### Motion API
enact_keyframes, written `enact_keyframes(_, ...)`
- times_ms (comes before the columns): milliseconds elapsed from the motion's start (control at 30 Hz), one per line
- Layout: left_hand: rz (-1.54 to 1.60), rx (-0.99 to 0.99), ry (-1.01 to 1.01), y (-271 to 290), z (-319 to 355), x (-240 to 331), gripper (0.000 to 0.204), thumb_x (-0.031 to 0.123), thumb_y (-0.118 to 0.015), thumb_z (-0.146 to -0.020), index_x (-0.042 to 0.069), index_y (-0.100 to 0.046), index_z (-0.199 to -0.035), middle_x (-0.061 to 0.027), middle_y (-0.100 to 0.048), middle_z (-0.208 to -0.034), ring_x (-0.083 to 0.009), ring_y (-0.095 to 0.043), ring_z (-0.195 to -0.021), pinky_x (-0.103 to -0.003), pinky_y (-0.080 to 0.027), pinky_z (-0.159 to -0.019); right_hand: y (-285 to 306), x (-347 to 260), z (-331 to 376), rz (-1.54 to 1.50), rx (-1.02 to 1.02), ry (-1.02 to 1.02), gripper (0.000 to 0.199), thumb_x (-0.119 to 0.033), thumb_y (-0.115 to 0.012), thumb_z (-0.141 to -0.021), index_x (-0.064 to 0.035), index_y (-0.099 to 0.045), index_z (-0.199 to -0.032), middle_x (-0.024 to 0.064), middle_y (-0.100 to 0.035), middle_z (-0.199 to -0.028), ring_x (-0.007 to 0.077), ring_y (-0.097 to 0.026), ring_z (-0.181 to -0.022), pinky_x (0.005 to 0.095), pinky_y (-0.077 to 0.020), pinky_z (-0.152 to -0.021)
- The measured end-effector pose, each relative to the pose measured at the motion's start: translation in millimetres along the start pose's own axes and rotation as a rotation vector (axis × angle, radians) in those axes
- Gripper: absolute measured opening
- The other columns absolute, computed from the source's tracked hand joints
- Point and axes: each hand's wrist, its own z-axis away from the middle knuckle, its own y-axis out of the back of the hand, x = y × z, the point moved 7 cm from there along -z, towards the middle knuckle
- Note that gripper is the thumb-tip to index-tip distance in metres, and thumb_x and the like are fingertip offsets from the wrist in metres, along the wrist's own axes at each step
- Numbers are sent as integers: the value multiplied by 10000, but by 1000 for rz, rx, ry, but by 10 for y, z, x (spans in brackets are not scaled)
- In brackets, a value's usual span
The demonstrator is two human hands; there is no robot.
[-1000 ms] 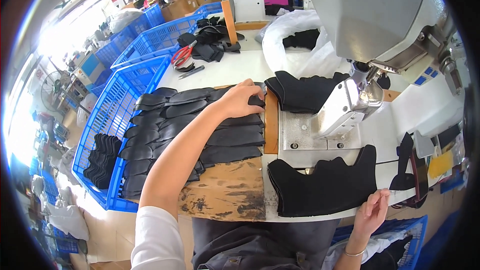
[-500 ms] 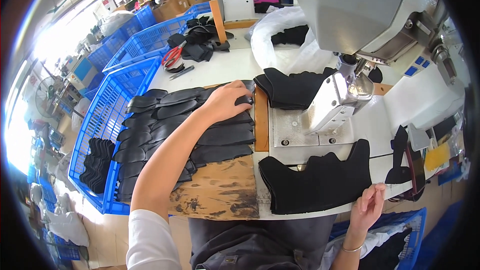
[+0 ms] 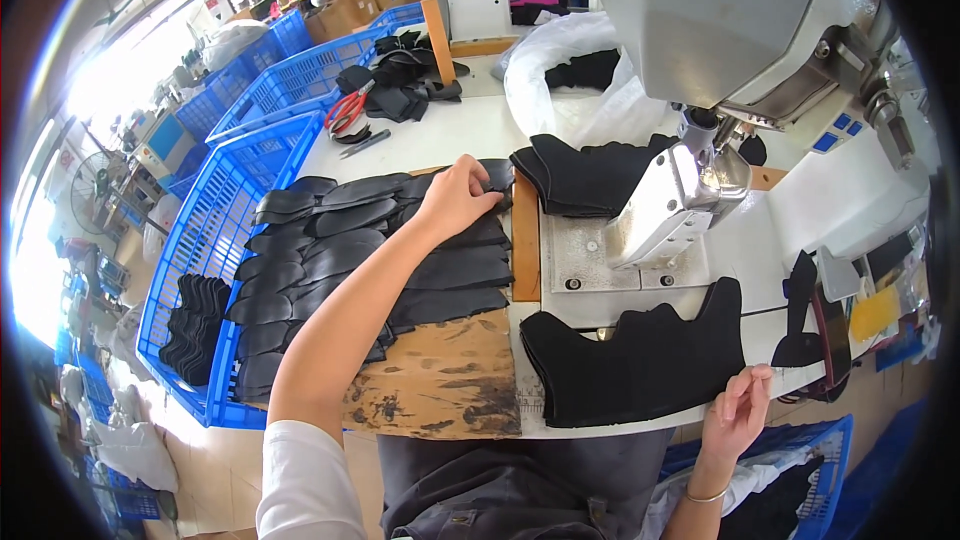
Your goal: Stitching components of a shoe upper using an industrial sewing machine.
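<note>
My left hand (image 3: 455,205) reaches over rows of overlapping black leather-like curved pieces (image 3: 345,250) laid on a stained brown board (image 3: 435,380). Its fingers are bent and closed on the end of a black piece in the farthest row, partly hidden beneath them. My right hand (image 3: 737,410) rests by the table's front edge with loosely curled fingers, nothing visible in it. Just left of that hand lies a stack of black fabric panels (image 3: 635,365) with a notched upper edge. Behind the stack stands a sewing machine (image 3: 665,205).
More black panels (image 3: 590,175) lie beside the machine, near a white plastic bag (image 3: 530,90). Red-handled scissors (image 3: 348,110) and a small metal tool (image 3: 364,144) lie farther back. A blue crate (image 3: 215,230) holding wavy black pieces flanks the board. Another blue crate (image 3: 835,470) sits below right.
My left hand has shifted slightly and turned, its fingers bending down more over the far row's right end. My right hand stays almost still.
</note>
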Motion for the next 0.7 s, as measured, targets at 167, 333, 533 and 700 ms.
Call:
enact_keyframes(167, 160, -51, 220, 185, -25, -252, 301, 202, -741, -777, -2, -680, -990, -38, -663, -770, -98, -566, -648, -254, -464, -604, 10, -1, 5, -3, -13, 0, 174, -117, -361, -1017, -7, -480, -1078, 82, -495, -761, 77, -393, -485, 179, -332, -396)
enact_keyframes(333, 122, 41, 305, 748, 239, -665, 238, 187, -722, -768, -11, -715, -898, -56, -657, -737, -113, -571, -636, -259, -459, -582, 30, 1, 18, 3, 104, 16, 167, -109, -354, -1010, -12, -487, -1042, 81, -509, -711, 74, -359, -437, 173, -313, -369)
enact_keyframes(533, 347, 190, 470, 1112, 610, -912, 197, 205, -687, -812, 33, -673, -908, -8, -609, -753, -76, -513, -620, -227, -399, -524, -7, 7, -19, 55, 105, 26, 148, -121, -397, -991, -6, -481, -1034, 84, -504, -686, 83, -369, -439, 179, -295, -367)
enact_keyframes(700, 297, 117, 203, 734, 194, -409, 186, 159, -697, -786, -16, -684, -845, -45, -642, -727, -96, -571, -642, -249, -458, -585, -623, -256, -66, 615, -70, 219, 123, -122, -460, -946, -22, -526, -976, 78, -541, -654, 116, -430, -464, 232, -342, -416)
